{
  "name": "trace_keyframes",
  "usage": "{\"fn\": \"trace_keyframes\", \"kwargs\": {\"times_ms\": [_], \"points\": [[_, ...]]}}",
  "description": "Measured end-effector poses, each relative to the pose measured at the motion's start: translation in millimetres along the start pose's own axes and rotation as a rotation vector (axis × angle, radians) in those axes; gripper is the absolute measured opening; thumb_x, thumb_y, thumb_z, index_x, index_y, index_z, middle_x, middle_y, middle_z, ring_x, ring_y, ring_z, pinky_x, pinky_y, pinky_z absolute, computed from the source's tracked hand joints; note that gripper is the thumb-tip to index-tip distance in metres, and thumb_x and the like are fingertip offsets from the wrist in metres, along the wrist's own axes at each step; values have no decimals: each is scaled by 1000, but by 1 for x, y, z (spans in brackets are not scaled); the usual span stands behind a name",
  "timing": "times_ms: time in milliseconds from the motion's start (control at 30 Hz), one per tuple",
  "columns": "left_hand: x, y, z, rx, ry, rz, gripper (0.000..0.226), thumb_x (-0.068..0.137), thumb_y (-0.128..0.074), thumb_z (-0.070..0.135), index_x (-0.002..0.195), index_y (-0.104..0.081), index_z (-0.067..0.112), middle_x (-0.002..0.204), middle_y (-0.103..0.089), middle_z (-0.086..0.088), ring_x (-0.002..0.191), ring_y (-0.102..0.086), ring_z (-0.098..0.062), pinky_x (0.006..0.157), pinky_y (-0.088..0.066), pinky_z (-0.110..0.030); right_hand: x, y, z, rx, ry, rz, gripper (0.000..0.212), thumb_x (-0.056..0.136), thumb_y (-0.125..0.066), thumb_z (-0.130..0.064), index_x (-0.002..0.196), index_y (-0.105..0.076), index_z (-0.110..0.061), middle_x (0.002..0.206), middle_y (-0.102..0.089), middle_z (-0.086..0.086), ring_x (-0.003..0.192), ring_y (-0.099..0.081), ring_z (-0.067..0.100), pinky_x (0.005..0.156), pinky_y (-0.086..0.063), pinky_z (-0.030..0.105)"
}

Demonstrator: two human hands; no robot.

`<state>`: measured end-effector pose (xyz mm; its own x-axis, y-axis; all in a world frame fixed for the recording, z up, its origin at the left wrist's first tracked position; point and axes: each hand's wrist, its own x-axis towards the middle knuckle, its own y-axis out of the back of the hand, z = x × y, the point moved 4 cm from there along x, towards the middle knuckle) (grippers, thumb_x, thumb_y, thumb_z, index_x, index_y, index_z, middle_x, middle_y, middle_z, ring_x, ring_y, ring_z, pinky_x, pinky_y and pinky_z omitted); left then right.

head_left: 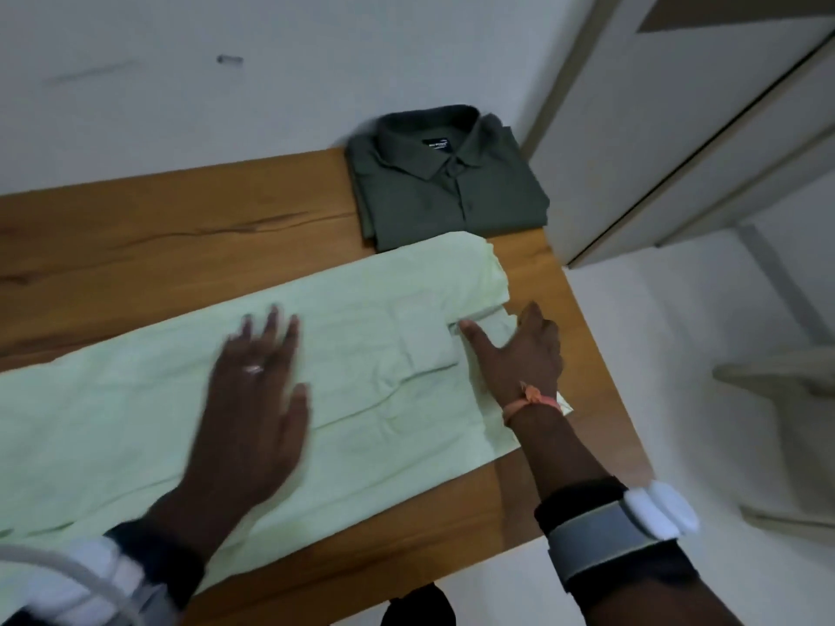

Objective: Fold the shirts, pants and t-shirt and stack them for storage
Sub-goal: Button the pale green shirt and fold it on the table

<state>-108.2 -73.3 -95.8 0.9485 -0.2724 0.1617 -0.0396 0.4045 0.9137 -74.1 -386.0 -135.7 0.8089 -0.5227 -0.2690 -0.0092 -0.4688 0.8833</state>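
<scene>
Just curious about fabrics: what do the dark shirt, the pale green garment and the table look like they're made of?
Dark green shirt: smooth matte woven cloth, perhaps cotton. Pale green garment: thin, creased cloth, likely cotton. Table: wood or wood-look veneer, with grain streaks and a satin finish.

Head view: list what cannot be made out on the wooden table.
- Pale green garment: its left end is cut off by the frame edge, so its type is unclear.
- Label on the folded dark green collared shirt: too small to read.
- Right hand: fingertips hidden behind the hand, over a fabric flap.
- Left hand: motion-blurred, flat on the cloth.
</scene>
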Motion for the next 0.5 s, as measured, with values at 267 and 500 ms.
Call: {"fn": "trace_keyframes", "kwargs": {"times_ms": [267,500], "points": [[58,-130,107,-11,45,-165,74,109,-16,55,163,-23,5,171,-21,-13,160,-17,-25,128,-21,-48,33,9,-27,493,114,-349,57,80,-84,-32,129,-57,-21,126,-66,-4,118,-62,21,100,-52,37],[63,-103,99,-867,356,-125,76,98,-25,78,159,-32,34,167,-34,3,156,-27,-12,127,-24,-47,-4,18,-66,354,600,-360,51,99,-62,-20,148,-49,-25,141,-60,-2,127,-58,19,105,-40,11]]}}
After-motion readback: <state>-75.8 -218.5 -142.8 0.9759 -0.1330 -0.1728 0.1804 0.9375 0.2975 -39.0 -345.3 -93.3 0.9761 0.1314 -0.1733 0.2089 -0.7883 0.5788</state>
